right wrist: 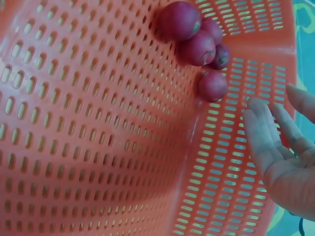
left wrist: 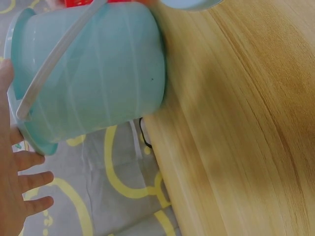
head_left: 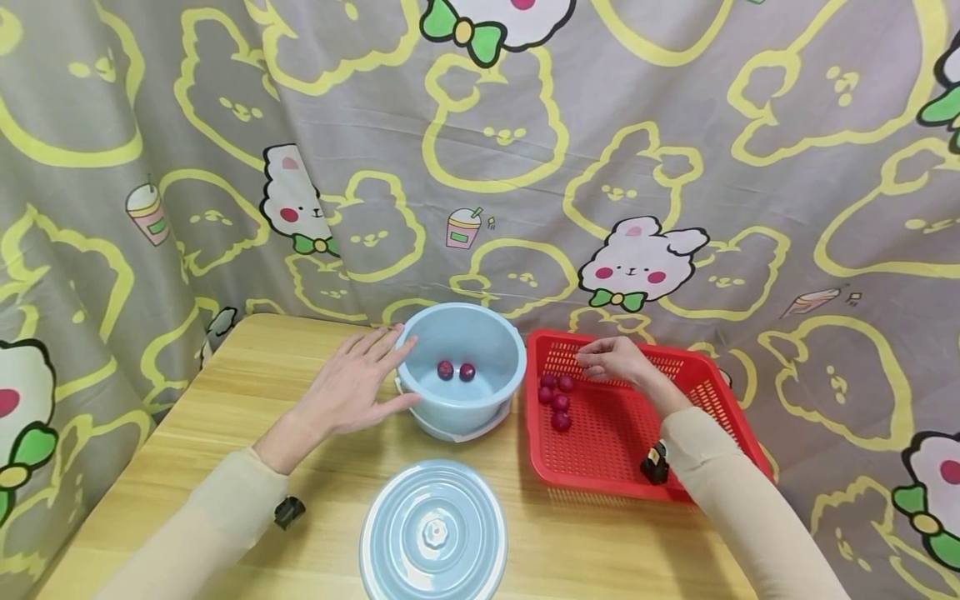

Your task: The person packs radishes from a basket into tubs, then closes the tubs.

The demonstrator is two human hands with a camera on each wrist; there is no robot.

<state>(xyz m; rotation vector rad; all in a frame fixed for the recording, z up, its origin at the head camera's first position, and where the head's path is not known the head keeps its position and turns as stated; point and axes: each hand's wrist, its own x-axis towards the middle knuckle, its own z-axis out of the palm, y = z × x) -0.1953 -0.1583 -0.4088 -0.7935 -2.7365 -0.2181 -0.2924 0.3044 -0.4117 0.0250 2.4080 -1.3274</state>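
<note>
A light-blue plastic bucket (head_left: 450, 414) with a pale handle (left wrist: 47, 69) stands upright, holding two small round purple-red radishes (head_left: 467, 372). My left hand (head_left: 352, 383) is at the bucket's left rim, fingers spread and fairly straight; in the left wrist view (left wrist: 15, 182) a fingertip seems to touch the rim. My right hand (head_left: 618, 364) hovers over the back of a red slotted basket (head_left: 534, 442), its fingers loosely bent; nothing shows in its grasp in the right wrist view. Several radishes (right wrist: 199, 47) are bunched in the basket's left side, apart from my fingers (right wrist: 256, 132).
A round light-blue lid (head_left: 433, 533) with a knob lies on the wooden table (head_left: 315, 500) in front of the bucket. Behind the table hangs a grey patterned curtain (head_left: 375, 125). The basket stands just right of the bucket.
</note>
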